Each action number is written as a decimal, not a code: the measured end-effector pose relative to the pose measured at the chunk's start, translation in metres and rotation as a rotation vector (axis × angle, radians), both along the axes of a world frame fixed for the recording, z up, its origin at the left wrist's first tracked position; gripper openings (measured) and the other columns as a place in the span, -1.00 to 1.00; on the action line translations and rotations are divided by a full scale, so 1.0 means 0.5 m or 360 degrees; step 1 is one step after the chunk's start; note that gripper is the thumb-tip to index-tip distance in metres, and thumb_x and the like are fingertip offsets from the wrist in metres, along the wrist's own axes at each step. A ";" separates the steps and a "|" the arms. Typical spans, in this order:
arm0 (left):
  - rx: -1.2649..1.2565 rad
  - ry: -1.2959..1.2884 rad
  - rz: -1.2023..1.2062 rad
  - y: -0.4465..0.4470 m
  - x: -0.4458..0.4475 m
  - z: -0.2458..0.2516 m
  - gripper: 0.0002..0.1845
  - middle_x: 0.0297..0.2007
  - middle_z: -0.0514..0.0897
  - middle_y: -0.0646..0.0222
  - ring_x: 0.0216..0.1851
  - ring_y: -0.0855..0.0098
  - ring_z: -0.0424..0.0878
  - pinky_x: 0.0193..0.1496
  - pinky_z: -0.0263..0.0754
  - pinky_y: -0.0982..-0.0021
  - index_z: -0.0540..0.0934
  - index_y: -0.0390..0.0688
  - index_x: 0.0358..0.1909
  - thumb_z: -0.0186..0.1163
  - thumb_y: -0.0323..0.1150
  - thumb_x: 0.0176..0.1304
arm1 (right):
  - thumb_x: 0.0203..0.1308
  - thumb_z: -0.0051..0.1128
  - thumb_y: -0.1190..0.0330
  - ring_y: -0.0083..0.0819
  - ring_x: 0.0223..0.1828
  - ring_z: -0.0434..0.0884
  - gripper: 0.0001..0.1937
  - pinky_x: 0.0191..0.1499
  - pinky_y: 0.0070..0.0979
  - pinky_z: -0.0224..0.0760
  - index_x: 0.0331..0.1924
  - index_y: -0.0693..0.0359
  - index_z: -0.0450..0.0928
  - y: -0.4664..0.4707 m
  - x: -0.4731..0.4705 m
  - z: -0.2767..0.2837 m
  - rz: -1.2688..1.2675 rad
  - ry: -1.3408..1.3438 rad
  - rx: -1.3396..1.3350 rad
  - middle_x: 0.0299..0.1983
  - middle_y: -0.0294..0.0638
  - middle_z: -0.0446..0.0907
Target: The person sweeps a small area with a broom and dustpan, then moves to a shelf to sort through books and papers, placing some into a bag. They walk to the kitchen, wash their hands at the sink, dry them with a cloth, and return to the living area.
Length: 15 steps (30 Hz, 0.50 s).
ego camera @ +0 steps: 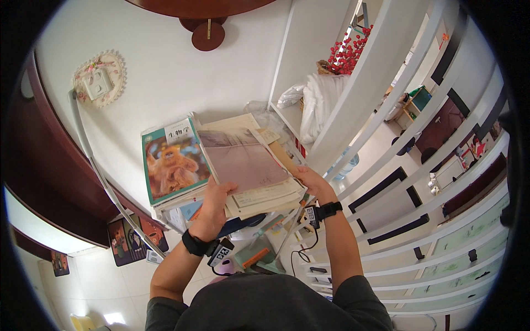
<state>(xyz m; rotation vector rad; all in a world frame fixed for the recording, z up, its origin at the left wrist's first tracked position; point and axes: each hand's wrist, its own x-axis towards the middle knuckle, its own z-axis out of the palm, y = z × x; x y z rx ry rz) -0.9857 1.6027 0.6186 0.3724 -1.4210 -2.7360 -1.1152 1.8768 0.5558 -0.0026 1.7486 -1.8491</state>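
Both my hands grip a stack of papers and booklets [244, 161] with a faded purplish-grey cover on top. My left hand [216, 200] holds its near left edge, the thumb lying over the cover. At the stack's right edge is my right hand [312, 181], its fingers partly hidden by the papers. Directly left of the held stack, a textbook [176, 161] with a green border and a photo of golden monkeys lies on a pile. Loose cream papers [232, 121] and a brown envelope or card [281, 155] show behind and beside the held stack.
White slats [372, 124] rise close on the right. A shelf at the back right bears a plastic-wrapped white bundle [323, 103] and red berry branches [350, 51]. A bent metal pole [103, 178] stands left. Below the papers are a green dustpan or bin [258, 252] and a dark patterned mat [134, 240].
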 end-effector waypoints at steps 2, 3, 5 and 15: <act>0.0015 0.0005 0.0024 0.015 0.013 -0.026 -0.62 -0.14 0.54 0.23 -0.15 0.31 0.56 -0.16 0.57 0.26 0.36 -0.22 0.04 0.00 -0.60 0.13 | 0.23 0.11 0.35 -0.72 -0.41 0.54 -0.75 -0.35 -0.71 0.44 -0.05 0.22 0.56 0.003 0.015 -0.007 -0.0014 -0.0042 -0.0055 -0.28 -0.40 0.61; 0.0037 0.0027 0.0026 0.022 0.017 -0.043 -0.61 -0.14 0.54 0.24 -0.15 0.32 0.56 -0.15 0.56 0.28 0.36 -0.22 0.05 0.01 -0.59 0.13 | 0.22 0.12 0.33 -0.70 -0.37 0.56 -0.75 -0.29 -0.68 0.47 -0.05 0.22 0.56 0.003 0.020 -0.008 0.0008 -0.0039 -0.0090 -0.24 -0.37 0.62; -0.0200 0.0082 0.0151 0.033 0.018 -0.079 -0.58 -0.14 0.55 0.25 -0.16 0.34 0.56 -0.16 0.54 0.32 0.35 -0.25 0.07 0.05 -0.58 0.13 | 0.21 0.14 0.31 -0.72 -0.42 0.54 -0.74 -0.36 -0.69 0.44 -0.06 0.21 0.56 0.001 0.026 -0.006 0.0004 -0.0031 -0.0103 -0.30 -0.40 0.60; 0.0189 -0.0100 -0.0009 0.015 0.015 -0.113 -0.64 -0.17 0.59 0.24 -0.19 0.32 0.59 -0.14 0.53 0.35 0.43 -0.27 -0.01 0.06 -0.60 0.10 | 0.22 0.09 0.20 -0.78 -0.72 0.26 -0.82 -0.70 -0.69 0.03 -0.24 0.09 0.57 0.012 0.042 0.025 0.0076 0.0014 0.0156 -0.68 -0.55 0.39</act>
